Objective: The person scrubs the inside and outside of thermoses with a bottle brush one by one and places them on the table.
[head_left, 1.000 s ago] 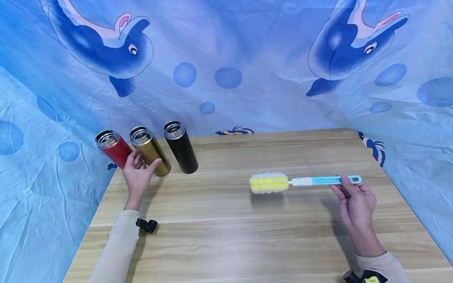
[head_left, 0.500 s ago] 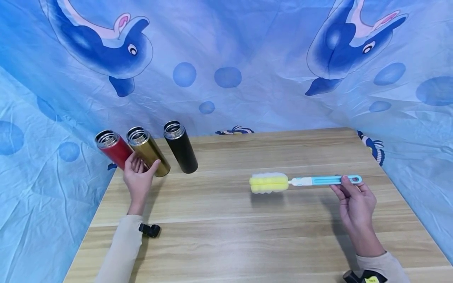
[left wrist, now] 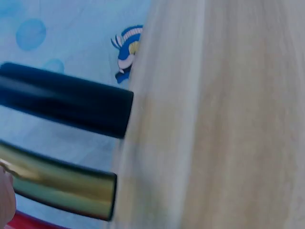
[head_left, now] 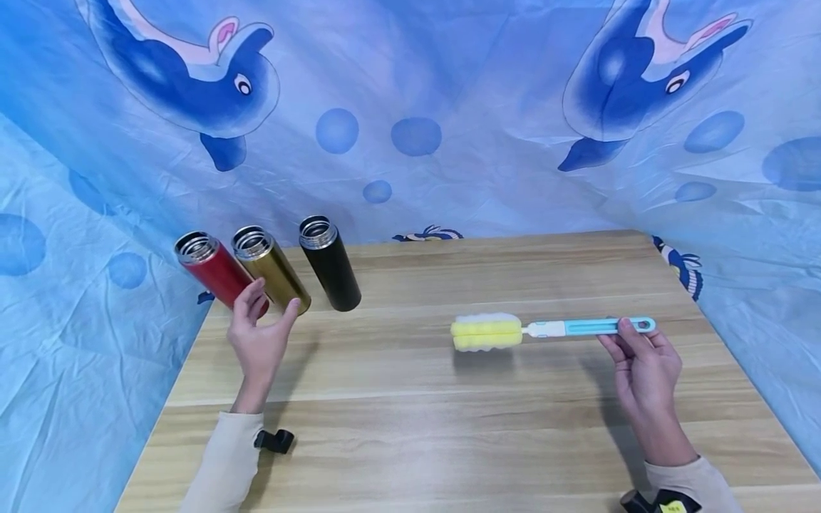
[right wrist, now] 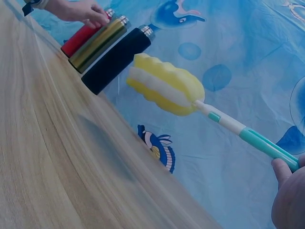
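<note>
You have a pale wooden desk (head_left: pixel 449 399) in front of you, hung round on the back and both sides with a blue dolphin-print cloth (head_left: pixel 417 92) that drops past the desk's edges. The middle and near part of the desk lie bare between your hands. At the back left corner three lidless flasks stand in a row close together: red (head_left: pixel 214 268), gold (head_left: pixel 271 268) and black (head_left: pixel 330 263), close to the left edge and the cloth. Your left hand (head_left: pixel 259 338) is raised just in front of the red and gold ones, fingers released and spread, thumb near the gold flask's base; whether it touches either you cannot tell. Your right hand (head_left: pixel 644 367) pinches the end of the brush (head_left: pixel 551 328), fingers grasping the light blue handle. It hangs level above the desk, right of centre, its yellow-and-white sponge head pointing left, well apart from the flasks.
</note>
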A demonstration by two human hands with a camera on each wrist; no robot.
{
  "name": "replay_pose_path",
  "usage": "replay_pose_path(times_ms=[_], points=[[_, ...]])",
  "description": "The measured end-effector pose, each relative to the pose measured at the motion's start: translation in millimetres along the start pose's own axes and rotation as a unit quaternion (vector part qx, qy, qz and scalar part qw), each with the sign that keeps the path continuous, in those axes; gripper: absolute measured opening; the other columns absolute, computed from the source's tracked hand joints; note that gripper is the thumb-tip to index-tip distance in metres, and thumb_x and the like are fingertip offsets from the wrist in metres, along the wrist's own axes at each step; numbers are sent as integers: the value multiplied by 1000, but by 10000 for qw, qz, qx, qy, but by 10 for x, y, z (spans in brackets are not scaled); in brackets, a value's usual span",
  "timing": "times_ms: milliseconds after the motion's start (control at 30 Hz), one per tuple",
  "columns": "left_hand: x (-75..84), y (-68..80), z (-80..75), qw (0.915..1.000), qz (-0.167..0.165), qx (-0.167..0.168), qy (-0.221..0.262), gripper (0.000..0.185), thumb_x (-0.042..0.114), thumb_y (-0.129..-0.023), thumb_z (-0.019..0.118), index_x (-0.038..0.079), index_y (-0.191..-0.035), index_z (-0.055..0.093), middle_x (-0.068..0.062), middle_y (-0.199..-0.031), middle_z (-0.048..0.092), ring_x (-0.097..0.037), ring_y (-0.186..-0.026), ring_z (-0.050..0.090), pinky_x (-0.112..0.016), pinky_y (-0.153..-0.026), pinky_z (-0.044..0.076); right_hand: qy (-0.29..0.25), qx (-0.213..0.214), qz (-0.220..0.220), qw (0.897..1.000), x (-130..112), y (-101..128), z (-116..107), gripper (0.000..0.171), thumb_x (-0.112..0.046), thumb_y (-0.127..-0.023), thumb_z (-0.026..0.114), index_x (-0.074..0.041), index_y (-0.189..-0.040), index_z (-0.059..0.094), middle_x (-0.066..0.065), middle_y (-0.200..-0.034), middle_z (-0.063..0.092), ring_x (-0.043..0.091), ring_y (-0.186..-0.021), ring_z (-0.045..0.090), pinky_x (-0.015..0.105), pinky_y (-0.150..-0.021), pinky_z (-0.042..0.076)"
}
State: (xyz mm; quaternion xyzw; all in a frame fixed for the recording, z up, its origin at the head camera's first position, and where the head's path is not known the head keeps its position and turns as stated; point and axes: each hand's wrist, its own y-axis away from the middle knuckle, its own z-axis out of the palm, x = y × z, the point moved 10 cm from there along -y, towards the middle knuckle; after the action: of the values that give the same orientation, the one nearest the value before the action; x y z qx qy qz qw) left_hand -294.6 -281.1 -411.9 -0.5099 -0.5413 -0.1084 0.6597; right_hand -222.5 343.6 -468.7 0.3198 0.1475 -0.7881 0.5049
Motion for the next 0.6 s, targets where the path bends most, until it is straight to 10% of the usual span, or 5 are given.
replay_pose_path(times_ms=[200,600], points=[[410,17,269,9959,320,-848,-67,67,-1,-77,85,-5,-137,56,-23,-139,60,-41,-129,56,-29,-112,44,-31,-48,-6,10000,0,10,29,12,9,-93,66,8,-105,64,20,-95,75,23,-79,77,30,-74,60],[-103,-86,798,9749,-238,-2203,-233,88,18,-79,90,8,-152,43,-8,-153,50,-28,-139,49,-43,-116,39,-7,-78,-1,10000,-10,26,36,12,8,-94,66,8,-105,64,19,-94,75,23,-81,77,30,-74,60]])
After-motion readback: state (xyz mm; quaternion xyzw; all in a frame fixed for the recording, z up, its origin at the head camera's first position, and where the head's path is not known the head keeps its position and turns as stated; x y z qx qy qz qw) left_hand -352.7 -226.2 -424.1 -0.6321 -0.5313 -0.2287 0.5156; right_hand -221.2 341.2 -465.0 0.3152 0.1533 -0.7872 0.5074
